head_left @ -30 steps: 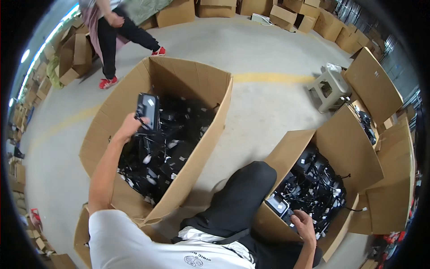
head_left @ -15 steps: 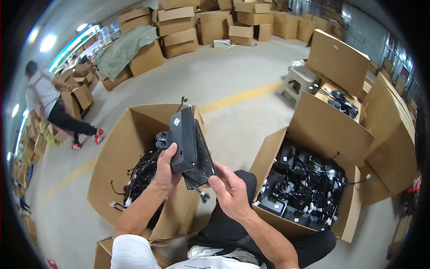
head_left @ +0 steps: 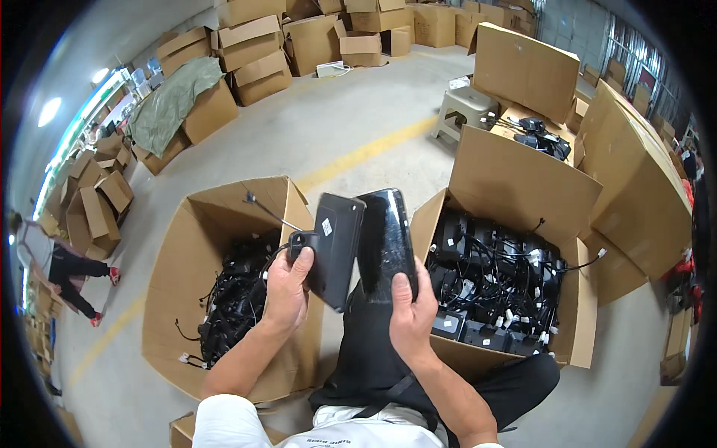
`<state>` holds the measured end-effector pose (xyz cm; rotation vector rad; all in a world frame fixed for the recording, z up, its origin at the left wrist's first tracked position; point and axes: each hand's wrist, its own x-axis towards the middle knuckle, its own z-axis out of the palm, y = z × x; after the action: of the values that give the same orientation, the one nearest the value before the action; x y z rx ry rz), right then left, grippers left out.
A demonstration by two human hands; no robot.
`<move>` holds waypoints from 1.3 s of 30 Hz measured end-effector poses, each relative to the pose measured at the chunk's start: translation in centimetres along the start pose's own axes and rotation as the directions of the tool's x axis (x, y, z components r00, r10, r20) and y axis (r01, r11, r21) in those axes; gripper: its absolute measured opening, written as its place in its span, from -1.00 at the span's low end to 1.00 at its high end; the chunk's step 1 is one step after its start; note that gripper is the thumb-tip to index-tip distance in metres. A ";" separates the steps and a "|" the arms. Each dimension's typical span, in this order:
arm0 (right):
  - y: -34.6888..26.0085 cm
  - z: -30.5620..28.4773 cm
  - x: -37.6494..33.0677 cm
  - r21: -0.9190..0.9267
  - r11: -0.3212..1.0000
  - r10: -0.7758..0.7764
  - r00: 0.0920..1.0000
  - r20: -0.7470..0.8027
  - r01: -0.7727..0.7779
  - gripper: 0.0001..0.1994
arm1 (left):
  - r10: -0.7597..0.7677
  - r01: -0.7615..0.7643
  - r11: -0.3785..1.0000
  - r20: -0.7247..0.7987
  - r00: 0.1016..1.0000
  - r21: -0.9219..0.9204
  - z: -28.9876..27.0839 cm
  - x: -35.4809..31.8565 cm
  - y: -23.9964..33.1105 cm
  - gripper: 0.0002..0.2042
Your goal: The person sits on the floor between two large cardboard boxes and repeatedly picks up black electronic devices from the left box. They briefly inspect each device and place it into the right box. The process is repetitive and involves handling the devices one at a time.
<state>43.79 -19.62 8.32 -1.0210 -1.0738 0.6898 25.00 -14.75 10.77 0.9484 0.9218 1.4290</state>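
Note:
In my left hand [head_left: 285, 293] is a flat, matte black rectangular device [head_left: 337, 250] with a small white label, a stubby mount at its side and a thin cable ending in a connector. My thumb lies across the mount, fingers curled behind. My right hand [head_left: 413, 317] grips a glossy black panel [head_left: 384, 243] with rounded corners by its lower end, thumb on the front; its surface looks scuffed and reflective. The two pieces stand side by side, tilted, their upper edges close together. Both are held above the gap between two open cartons.
The left carton [head_left: 168, 299] holds black cabled parts [head_left: 231, 302]; the right carton [head_left: 526, 160] is filled with black devices and wires [head_left: 497, 280]. Behind are a grey stool [head_left: 467, 104] and more black parts [head_left: 541, 138]. A person [head_left: 60, 261] walks at far left.
The device and the panel, overlapped before, are now spread side by side. My right hand has moved right and turned up with the panel. The view has shifted; the walking person appears lower left.

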 end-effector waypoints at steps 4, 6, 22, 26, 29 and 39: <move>1.1 -0.2 0.1 0.254 0.963 0.115 0.991 -0.071 -0.094 -0.55 | -0.099 0.099 0.993 0.002 0.995 -0.063 -1.1 -0.3 0.5 -0.73; 0.9 -0.3 -0.1 0.186 0.974 0.137 0.990 -0.020 -0.131 -0.53 | -0.074 0.072 0.994 -0.017 0.997 -0.087 0.7 -0.8 -0.2 -0.70; -2.0 -6.2 1.4 -0.092 0.995 0.059 0.911 0.407 -0.023 -0.21 | 0.202 -0.356 0.721 0.311 0.929 0.595 2.0 -1.2 5.9 -0.47; -1.5 -4.2 -0.3 0.028 0.999 -0.040 0.954 0.296 0.033 -0.05 | -0.182 0.094 0.922 0.205 0.962 0.376 3.0 0.1 3.9 -0.64; -1.5 -5.1 -0.3 -0.206 0.923 -0.290 0.940 0.178 0.324 -0.06 | -0.292 0.276 0.945 0.073 0.954 0.174 5.0 -1.0 2.2 -0.68; -3.0 -8.7 1.4 0.192 0.957 0.178 0.965 0.192 -0.215 -0.25 | -0.058 -0.053 0.932 0.291 0.955 0.359 7.2 -3.0 0.2 -0.23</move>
<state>52.41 -22.50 10.47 -0.9028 -1.0292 1.0492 31.74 -17.54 13.49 1.3969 0.9743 1.0878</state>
